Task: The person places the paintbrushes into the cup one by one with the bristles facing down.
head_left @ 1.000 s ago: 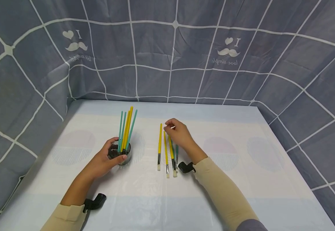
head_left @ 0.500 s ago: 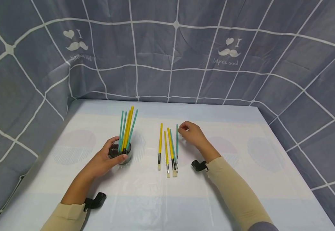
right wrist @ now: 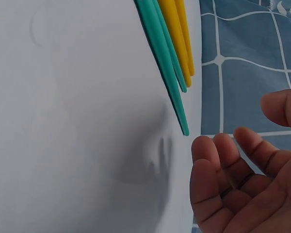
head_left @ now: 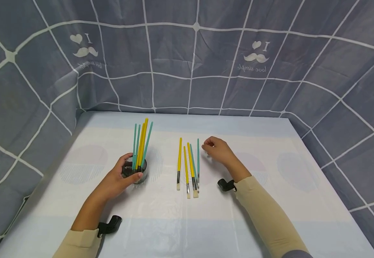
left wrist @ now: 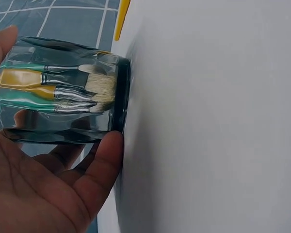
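Note:
My left hand [head_left: 112,182] grips a clear drinking glass [left wrist: 68,126], thumb on one side and fingers round the other. Several paintbrushes [head_left: 140,147] with yellow and teal handles stand in it, bristles down; the left wrist view shows their pale bristles [left wrist: 101,83] near the base. On the table, three yellow paintbrushes [head_left: 179,154] and two teal ones [head_left: 198,156] lie roughly side by side, bristles towards me. Just right of the outer teal handle [right wrist: 167,73] hovers my right hand [head_left: 220,152], fingers loosely bent and holding nothing.
A pale table cover [head_left: 180,229] with faint printed circles lies under everything. Grey cloth [head_left: 174,53] with a white grid hangs behind the table and at both sides. Each wrist carries a black camera mount [head_left: 226,185].
My right hand has moved right, off the handle ends of the lying paintbrushes, leaving the teal ones in plain view. The left hand and the glass have stayed put.

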Demonstrator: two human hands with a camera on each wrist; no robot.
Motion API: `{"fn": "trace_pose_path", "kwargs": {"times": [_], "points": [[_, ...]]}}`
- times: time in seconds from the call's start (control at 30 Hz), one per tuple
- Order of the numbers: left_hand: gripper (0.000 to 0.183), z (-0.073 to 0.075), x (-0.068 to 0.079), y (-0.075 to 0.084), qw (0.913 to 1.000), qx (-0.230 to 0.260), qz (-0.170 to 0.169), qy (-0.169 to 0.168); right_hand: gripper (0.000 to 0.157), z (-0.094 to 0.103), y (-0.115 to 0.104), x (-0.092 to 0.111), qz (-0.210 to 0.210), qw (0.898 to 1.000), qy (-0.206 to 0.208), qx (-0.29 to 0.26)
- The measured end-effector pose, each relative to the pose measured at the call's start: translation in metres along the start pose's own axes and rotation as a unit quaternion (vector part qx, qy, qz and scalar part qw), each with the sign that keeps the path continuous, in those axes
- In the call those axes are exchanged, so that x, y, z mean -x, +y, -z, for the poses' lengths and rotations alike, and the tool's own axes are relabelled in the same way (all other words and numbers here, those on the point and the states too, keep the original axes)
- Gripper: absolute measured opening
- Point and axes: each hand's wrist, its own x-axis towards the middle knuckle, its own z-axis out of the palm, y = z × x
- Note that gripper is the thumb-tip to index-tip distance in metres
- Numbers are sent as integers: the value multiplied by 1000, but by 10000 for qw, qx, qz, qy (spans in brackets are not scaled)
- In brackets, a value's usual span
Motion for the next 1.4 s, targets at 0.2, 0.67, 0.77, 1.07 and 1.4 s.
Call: {"fn": "trace_pose_path", "kwargs": {"times": [0.2,0.67,0.77,1.07,1.4], "points": [[88,0,0,0,10000,2,42,-28,26,1,1,1,-91,9999,-57,-25],[90,-1,-1,-1,9999,63,94,-18,23,-11,5,-7,-245,9992,-302,-25],[90,-1,-1,-1,9999,63,108,-7,22,-15,4,-9,-324,9989,-348,36],[89,-1,-2,-2,9999,121,115,6,22,-19,-2,-15,-545,9960,-529,478],[88,-1,-2,-3,10000,81,19,48,19,-29,-4,-25,-316,9897,-312,1359]]}}
